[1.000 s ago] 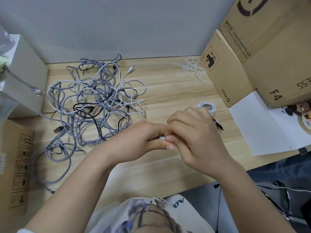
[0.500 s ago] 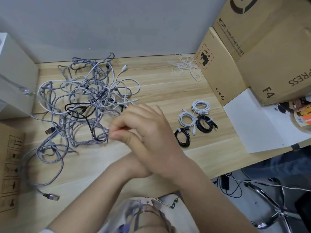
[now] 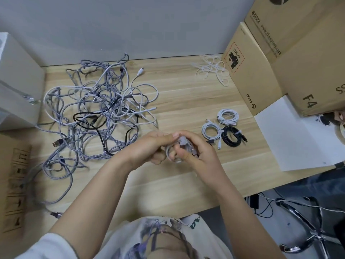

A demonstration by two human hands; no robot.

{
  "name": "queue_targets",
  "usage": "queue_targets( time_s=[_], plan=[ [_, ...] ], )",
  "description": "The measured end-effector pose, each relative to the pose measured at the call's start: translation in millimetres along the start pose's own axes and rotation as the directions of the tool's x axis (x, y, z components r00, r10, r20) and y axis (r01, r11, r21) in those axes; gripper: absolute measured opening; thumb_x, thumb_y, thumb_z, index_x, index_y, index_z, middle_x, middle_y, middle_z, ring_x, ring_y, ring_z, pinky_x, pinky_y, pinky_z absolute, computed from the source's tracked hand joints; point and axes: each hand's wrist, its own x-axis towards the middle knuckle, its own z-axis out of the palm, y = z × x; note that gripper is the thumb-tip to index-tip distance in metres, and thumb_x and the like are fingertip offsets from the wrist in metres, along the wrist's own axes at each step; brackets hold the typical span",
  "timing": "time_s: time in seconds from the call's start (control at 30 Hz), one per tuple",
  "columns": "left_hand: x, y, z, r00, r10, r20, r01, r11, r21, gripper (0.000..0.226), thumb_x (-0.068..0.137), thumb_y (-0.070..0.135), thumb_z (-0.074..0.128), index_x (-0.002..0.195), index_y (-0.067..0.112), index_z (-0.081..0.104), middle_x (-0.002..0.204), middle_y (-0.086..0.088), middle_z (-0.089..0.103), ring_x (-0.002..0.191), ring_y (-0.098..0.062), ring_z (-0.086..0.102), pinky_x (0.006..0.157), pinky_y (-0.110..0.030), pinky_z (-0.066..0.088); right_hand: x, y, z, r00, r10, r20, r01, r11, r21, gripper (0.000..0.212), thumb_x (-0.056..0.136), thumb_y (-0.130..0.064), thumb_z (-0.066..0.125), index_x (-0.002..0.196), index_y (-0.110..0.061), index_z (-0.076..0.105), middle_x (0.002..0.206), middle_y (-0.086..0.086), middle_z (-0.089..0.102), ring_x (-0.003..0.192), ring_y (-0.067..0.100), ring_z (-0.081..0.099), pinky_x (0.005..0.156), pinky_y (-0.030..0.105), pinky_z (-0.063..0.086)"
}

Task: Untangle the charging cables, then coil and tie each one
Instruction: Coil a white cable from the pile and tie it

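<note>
Over the middle of the wooden desk (image 3: 186, 94), my left hand (image 3: 149, 146) and my right hand (image 3: 197, 152) both grip a small coiled white cable (image 3: 174, 152). A pale tie (image 3: 183, 143) sits on top of the coil, between my thumbs. A large tangle of grey, white and black cables (image 3: 97, 116) lies to the left. To the right lie tied coils: two white coils (image 3: 211, 130) (image 3: 227, 115) and a black coil (image 3: 232, 136). Another dark coil is mostly hidden behind my right hand.
A pile of loose white ties (image 3: 211, 69) lies at the back right, next to stacked cardboard boxes (image 3: 261, 68). A white sheet (image 3: 298, 135) lies at the right edge. A grey box (image 3: 16, 83) and a cardboard box (image 3: 13, 184) stand on the left. A chair base (image 3: 306, 221) is below the desk.
One second ago both hands worked together at the desk's middle. Half a second ago my right hand crossed left over my left arm. Now both hands hold the white coil again.
</note>
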Motion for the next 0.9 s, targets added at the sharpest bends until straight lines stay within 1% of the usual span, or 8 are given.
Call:
queue_targets(
  time_s=[0.1,0.23,0.37,0.5,0.6,0.73,0.83,0.9],
  plan=[
    [7.6,-2.0,2.3,0.999,0.021,-0.041,-0.023,0.999,-0.048,0.006,0.089,0.011,0.057,0.084,0.008,0.058,0.064,-0.004,0.055,0.037,-0.005,0.034,0.038,-0.016,0.029,2.2,21.3,1.3,0.986,0.163,-0.041,-0.158,0.982,0.107,0.037,0.087,-0.010,0.064,0.120,-0.027,0.056,0.117,-0.010,0.063,0.110,0.007,0.059,0.095,0.024,0.047],
    [35.5,-32.0,-2.9,0.958,0.058,-0.281,0.033,0.950,0.311,0.008,0.085,0.008,0.068,0.091,0.011,0.064,0.065,-0.001,0.057,0.047,-0.010,0.047,0.043,-0.017,0.039,8.0,47.3,15.0,0.927,0.370,-0.056,-0.357,0.920,0.160,0.020,0.091,-0.007,0.060,0.105,-0.019,0.064,0.096,-0.008,0.068,0.086,-0.001,0.064,0.075,0.019,0.049],
    [65.9,-67.1,4.7,0.920,0.065,-0.386,0.179,0.806,0.564,0.014,0.081,0.030,0.068,0.095,0.034,0.072,0.094,0.000,0.066,0.089,-0.014,0.062,0.081,-0.030,0.049,10.4,82.7,20.4,0.840,0.522,-0.145,-0.519,0.853,0.062,0.010,0.081,-0.032,0.063,0.091,-0.031,0.066,0.086,-0.006,0.068,0.074,0.008,0.060,0.070,0.030,0.045],
    [89.8,-72.6,28.9,0.903,0.039,-0.428,0.190,0.857,0.479,0.025,0.083,0.017,0.062,0.104,0.029,0.070,0.104,-0.002,0.069,0.097,-0.018,0.062,0.082,-0.034,0.051,14.3,102.8,8.8,0.804,0.492,-0.333,-0.552,0.827,-0.110,0.011,0.087,-0.031,0.060,0.075,-0.033,0.059,0.087,-0.002,0.063,0.081,0.021,0.060,0.076,0.037,0.047],
    [106.4,-62.9,44.9,0.899,0.019,-0.438,0.160,0.915,0.370,0.026,0.086,0.013,0.060,0.110,0.017,0.069,0.102,-0.006,0.071,0.095,-0.025,0.065,0.079,-0.038,0.054,19.4,109.8,-5.8,0.770,0.476,-0.425,-0.575,0.806,-0.140,0.010,0.090,-0.029,0.056,0.092,-0.023,0.065,0.095,0.003,0.065,0.087,0.025,0.062,0.081,0.041,0.050],
    [118.6,-53.2,55.3,0.891,-0.084,-0.446,0.178,0.969,0.173,0.033,0.088,0.009,0.056,0.120,0.010,0.062,0.115,-0.014,0.066,0.107,-0.028,0.062,0.095,-0.041,0.048,27.8,111.4,-18.7,0.750,0.473,-0.461,-0.590,0.794,-0.145,0.024,0.092,-0.018,0.056,0.111,-0.008,0.063,0.110,0.015,0.063,0.105,0.031,0.057,0.087,0.034,0.042],
    [120.4,-50.9,57.3,0.907,-0.119,-0.405,0.162,0.984,0.073,0.035,0.089,0.007,0.055,0.124,0.006,0.057,0.120,-0.018,0.063,0.111,-0.034,0.059,0.100,-0.045,0.045,34.7,105.4,-25.0,0.757,0.460,-0.465,-0.585,0.794,-0.167,0.041,0.089,-0.011,0.057,0.130,-0.005,0.053,0.127,0.017,0.055,0.121,0.031,0.048,0.097,0.030,0.034],
    [118.0,-50.5,56.7,0.920,-0.119,-0.374,0.140,0.990,0.029,0.036,0.092,0.007,0.054,0.128,0.004,0.054,0.121,-0.021,0.061,0.099,-0.031,0.063,0.094,-0.040,0.048,37.2,101.0,-25.9,0.757,0.474,-0.449,-0.594,0.787,-0.170,0.054,0.089,-0.010,0.057,0.140,-0.006,0.041,0.140,0.017,0.044,0.131,0.029,0.039,0.106,0.029,0.027]
  ],
)
